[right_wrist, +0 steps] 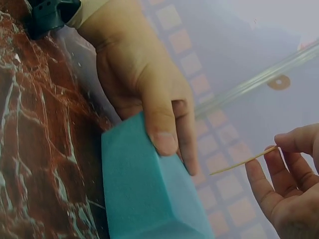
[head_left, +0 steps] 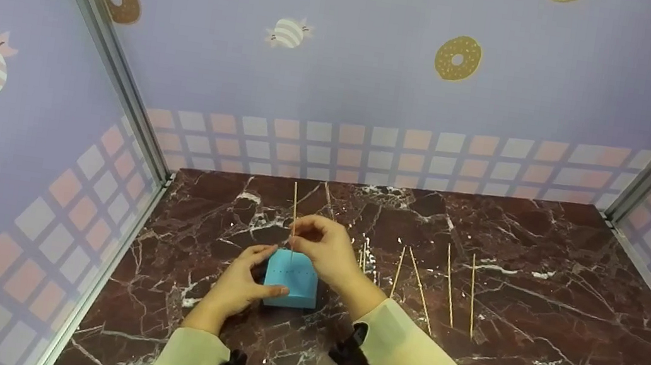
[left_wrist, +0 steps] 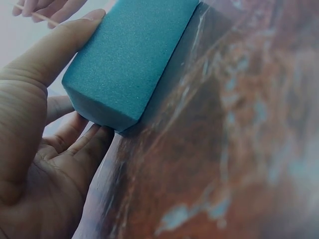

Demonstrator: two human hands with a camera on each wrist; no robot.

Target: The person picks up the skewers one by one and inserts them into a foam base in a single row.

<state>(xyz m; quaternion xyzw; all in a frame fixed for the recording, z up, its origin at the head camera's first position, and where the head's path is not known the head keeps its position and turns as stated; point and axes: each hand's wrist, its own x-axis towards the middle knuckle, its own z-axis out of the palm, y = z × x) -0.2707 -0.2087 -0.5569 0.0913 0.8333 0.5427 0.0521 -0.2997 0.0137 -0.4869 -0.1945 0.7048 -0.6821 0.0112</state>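
Observation:
A light blue foam block [head_left: 293, 285] with a row of small dark dots across its top stands on the marble-patterned table. My left hand [head_left: 237, 288] grips it from the left, thumb on the near face and fingers around the far side; the left wrist view shows the block [left_wrist: 132, 59] between thumb and fingers. Above the block, my right hand [head_left: 328, 253] pinches a thin wooden skewer [head_left: 295, 204] upright between thumb and fingertips. In the right wrist view, the skewer's [right_wrist: 239, 163] pointed end faces the block [right_wrist: 139, 184], close to its top.
Several more wooden skewers [head_left: 450, 286] lie spread on the table to the right of my right hand. A purple patterned wall [head_left: 364, 86] rises behind the table [head_left: 538, 301], and side panels [head_left: 14, 177] close it in at left and right.

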